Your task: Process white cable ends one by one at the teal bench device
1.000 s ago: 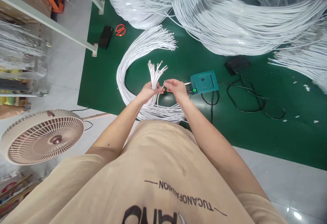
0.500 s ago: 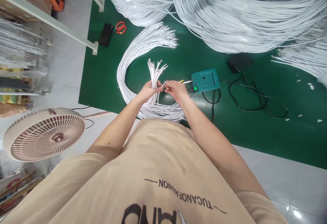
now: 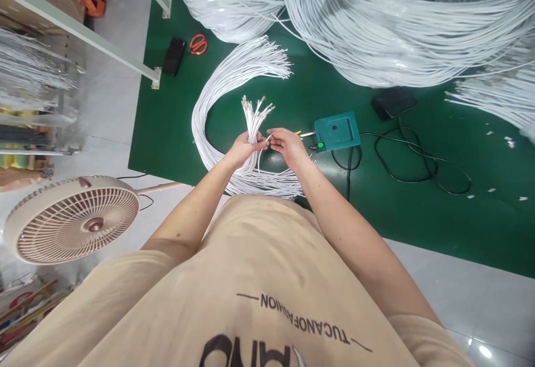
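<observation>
A bunch of white cables (image 3: 252,124) stands up out of my left hand (image 3: 244,148), which is closed round it. Their stripped-looking ends fan out above my fingers. One single white cable (image 3: 268,138) sticks out to the right from between my left thumb and fingers. My right hand (image 3: 290,146) has its fingertips at the tip of this cable, loosely pinched; the exact contact is too small to make out. Just right of my right hand is a teal device (image 3: 336,131) with a green button and a metal tip pointing toward the hand.
A curved bundle of white cables (image 3: 204,99) lies on the green table (image 3: 418,211). Large coils of white cable (image 3: 376,38) fill the back. Red-handled scissors (image 3: 198,44), a black phone-like object (image 3: 174,56), a black box (image 3: 393,103) and black cords (image 3: 413,155) lie about. A fan (image 3: 75,219) stands left.
My right hand has risen slightly and its fingers have loosened a little at the cable tip. My left hand and the bunch have stayed in place.
</observation>
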{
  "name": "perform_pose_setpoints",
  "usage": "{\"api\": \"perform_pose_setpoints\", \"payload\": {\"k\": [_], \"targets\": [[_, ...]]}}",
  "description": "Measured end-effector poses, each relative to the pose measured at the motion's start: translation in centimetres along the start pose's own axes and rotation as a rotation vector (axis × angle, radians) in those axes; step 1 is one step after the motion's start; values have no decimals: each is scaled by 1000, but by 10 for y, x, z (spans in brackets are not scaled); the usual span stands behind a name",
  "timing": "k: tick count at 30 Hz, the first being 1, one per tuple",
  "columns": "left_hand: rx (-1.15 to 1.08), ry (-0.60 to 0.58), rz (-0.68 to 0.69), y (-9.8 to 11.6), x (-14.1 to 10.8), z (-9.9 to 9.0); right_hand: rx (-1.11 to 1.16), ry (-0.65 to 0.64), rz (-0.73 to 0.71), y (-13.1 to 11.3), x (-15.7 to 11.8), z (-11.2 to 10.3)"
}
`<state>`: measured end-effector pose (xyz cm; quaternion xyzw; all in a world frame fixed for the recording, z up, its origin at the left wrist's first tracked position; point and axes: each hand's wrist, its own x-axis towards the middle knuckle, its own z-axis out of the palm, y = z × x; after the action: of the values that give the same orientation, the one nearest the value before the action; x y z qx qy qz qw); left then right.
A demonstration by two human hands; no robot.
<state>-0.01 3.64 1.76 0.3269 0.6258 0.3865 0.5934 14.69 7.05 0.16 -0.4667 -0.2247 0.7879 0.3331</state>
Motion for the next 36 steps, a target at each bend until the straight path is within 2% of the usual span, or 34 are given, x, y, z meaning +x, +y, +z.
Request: {"api": "perform_pose_setpoints", "payload": {"k": [7,11,15,16,20,24,31,36], "targets": [[5,-5,-33,6,-2,1,7,-7,-9,1,2,-5],[7,-20,-35,7,-2,0,-109,55,-60,0,2,-4],[17,-1,-10,5,-2,0,-243,117,47,3,6,-3],[20,6,-3,5,-2,0,-259,156,25,5,7,-3],[23,20,16,5,-1,0,-340,306,-231,11,9,-6],[60,47,15,2,0,0,-388,251,-237,10,7,-4],[98,43,-2,-2,1,1,-249,184,-173,8,5,0],[59,33,5,-4,1,2,-132,146,-59,9,4,5]]}}
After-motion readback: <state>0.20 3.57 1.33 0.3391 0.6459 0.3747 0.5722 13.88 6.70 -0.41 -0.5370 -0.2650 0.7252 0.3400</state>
